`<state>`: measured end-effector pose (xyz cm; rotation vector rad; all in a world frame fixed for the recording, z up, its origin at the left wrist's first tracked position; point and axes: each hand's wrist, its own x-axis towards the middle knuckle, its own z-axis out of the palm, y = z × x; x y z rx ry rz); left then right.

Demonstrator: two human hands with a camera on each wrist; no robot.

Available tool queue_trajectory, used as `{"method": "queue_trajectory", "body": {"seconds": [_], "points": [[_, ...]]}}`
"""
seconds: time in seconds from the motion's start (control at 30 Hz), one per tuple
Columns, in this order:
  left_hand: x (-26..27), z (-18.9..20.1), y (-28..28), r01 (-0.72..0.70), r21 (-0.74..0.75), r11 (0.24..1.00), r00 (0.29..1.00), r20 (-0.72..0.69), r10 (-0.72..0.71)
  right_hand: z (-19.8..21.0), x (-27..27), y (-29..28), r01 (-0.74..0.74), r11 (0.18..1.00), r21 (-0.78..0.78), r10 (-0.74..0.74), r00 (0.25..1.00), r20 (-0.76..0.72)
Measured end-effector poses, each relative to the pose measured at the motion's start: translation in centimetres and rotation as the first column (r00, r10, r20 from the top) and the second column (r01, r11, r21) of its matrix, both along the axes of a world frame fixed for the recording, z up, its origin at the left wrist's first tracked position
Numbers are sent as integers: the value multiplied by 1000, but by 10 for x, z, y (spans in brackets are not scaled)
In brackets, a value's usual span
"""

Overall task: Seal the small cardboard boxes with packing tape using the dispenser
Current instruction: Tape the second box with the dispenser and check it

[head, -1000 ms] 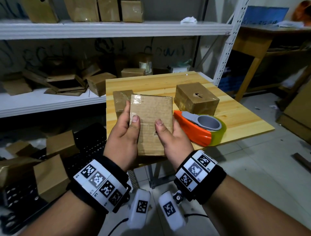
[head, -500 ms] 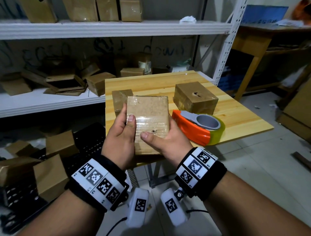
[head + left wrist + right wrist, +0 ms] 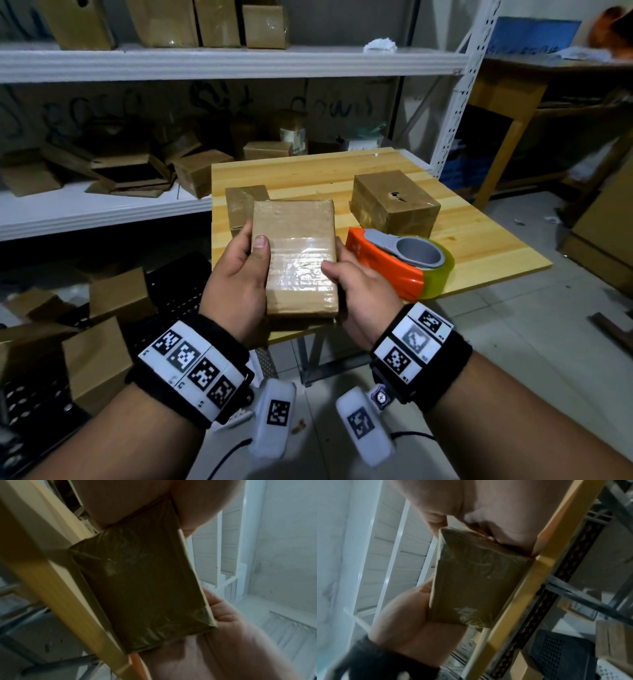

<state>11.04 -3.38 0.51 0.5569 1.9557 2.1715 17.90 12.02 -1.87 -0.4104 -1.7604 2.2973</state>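
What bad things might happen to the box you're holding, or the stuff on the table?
The flat box is held by both hands in the air, past the table's near edge; if the grip slips, it may fall to the floor. The tape dispenser sits close to that edge too, so a bump might knock it off.

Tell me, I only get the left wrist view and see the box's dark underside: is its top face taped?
Observer: Yes. The head view shows a band of clear tape across the top of the held box.
Operator: Where's the dispenser?
Observer: The orange tape dispenser lies on the table; the left hand and right hand both grip the held box.
Operator: Other boxes out?
Observer: Two on the table: a larger box behind the dispenser, and a smaller box partly hidden.
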Motion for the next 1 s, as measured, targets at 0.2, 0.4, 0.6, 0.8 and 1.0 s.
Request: {"method": "queue_trajectory", "body": {"seconds": [0.2, 0.4, 0.6, 0.8, 1.0], "points": [[-3, 5, 0, 120, 16, 993, 982, 144, -121, -3, -6, 5, 119, 990, 70, -123, 991, 45], [-1, 2, 0, 145, -36, 989, 986, 94, -141, 9, 1, 15, 128, 982, 135, -127, 992, -19], [3, 3, -2, 158, -70, 985, 988, 13, -157, 16, 7, 28, 112, 976, 188, -113, 994, -5], [-3, 5, -3, 42, 52, 998, 992, 119, -47, 21, 12, 29, 60, 968, 246, -71, 997, 35], [-7, 6, -2, -49, 39, 998, 972, 233, 38, 40, 19, 31, 231, 902, 363, -241, 970, -19]]}}
